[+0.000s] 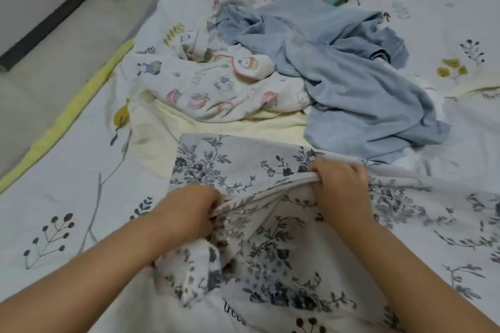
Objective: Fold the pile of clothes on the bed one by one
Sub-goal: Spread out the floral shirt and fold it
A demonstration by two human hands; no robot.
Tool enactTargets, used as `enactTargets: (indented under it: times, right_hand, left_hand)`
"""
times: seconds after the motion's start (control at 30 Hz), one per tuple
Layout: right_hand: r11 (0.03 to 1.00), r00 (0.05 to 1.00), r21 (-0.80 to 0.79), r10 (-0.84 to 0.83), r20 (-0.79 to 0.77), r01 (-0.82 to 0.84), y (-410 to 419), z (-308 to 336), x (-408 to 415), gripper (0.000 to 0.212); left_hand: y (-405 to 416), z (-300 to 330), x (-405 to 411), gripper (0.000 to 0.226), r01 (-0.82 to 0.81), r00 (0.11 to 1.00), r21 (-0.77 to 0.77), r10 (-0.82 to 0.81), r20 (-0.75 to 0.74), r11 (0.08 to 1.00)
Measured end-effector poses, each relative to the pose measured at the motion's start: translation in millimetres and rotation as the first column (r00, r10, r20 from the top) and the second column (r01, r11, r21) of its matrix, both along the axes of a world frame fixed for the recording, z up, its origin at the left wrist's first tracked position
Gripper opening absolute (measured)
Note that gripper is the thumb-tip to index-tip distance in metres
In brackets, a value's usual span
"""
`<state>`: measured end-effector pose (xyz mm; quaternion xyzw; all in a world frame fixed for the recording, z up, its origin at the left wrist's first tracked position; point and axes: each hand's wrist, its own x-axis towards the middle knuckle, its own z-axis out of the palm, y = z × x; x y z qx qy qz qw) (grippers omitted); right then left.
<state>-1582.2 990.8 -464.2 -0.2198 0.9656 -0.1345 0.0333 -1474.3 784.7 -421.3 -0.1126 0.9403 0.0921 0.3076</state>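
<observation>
While both hands pinched white cloth with grey floral print (270,224) at 6 o'clock, left hand (186,213), right hand (341,186); edges needed aligning, fabric taut, before folding.

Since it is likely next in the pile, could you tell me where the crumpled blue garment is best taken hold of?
Grip the blue garment at its near lower corner, coming from the person's side. That corner lies flat and free toward the floral cloth, while its far part is bunched and overlaps the cartoon-print garment.

Bed (67,192) with clothes pile (311,67)
</observation>
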Motion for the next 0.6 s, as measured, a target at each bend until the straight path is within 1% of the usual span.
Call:
enactTargets:
  times: [0.07,0.1,0.13,0.17,0.2,0.27,0.3,0.33,0.43,0.53,0.6]
  right_hand:
    - [0.999,1.000,-0.037,-0.020,-0.009,0.019,-4.1,-0.3,-9.9,0.018]
    - [0.997,0.999,-0.072,-0.035,-0.006,0.035,-6.3,-0.6,-13.7,0.014]
    - [0.994,0.999,-0.100,-0.046,-0.008,0.045,-8.2,-2.4,-18.0,0.010]
    - [0.993,0.999,-0.105,-0.046,-0.014,0.044,-10.8,-4.6,-22.5,0.006]
    - [0.995,0.998,-0.082,-0.050,-0.025,0.048,-13.9,-8.0,-27.4,0.011]
    - [0.997,0.997,0.019,-0.075,-0.024,0.076,-20.3,-13.9,-35.8,0.026]
    - [0.994,0.996,0.071,-0.086,-0.023,0.087,-23.2,-18.3,-39.0,0.032]
    - [0.990,0.996,0.114,-0.085,-0.022,0.087,-25.4,-23.4,-41.5,0.035]
    - [0.986,0.998,0.158,-0.046,-0.039,0.052,-27.8,-36.4,-46.2,0.037]
    - [0.981,0.999,0.193,-0.015,-0.045,0.024,-29.9,-44.2,-50.0,0.038]
    - [0.972,0.998,0.233,0.029,-0.064,-0.013,-33.3,-46.5,-55.2,0.033]
  left_hand:
    - [-27.1,11.3,-9.2,0.012,0.023,0.995,-0.016,-0.021,0.101,1.000]
    - [-40.3,14.5,-16.6,0.013,0.028,0.995,-0.047,-0.024,0.099,0.998]
    - [-53.4,14.8,-25.4,0.015,0.009,0.999,-0.075,-0.006,0.040,0.997]
    - [-65.2,12.4,-35.0,0.018,-0.041,0.998,-0.090,0.036,-0.061,0.995]
    - [-74.5,6.7,-44.3,0.022,-0.106,0.977,-0.090,0.087,-0.195,0.990]
    - [-84.8,-10.5,-58.2,0.024,-0.223,0.866,-0.065,0.167,-0.472,0.973]
    - [-86.7,-20.7,-61.6,0.024,-0.266,0.813,-0.037,0.203,-0.546,0.963]
    - [-87.9,-31.9,-62.6,0.026,-0.303,0.785,-0.003,0.248,-0.567,0.953]
    - [-89.5,-67.9,-53.0,0.043,-0.418,0.779,0.082,0.403,-0.479,0.905]
    - [-90.2,-94.3,-38.2,0.056,-0.498,0.760,0.108,0.493,-0.423,0.860]
    - [-92.4,-105.5,-32.6,0.054,-0.548,0.752,0.093,0.538,-0.381,0.831]
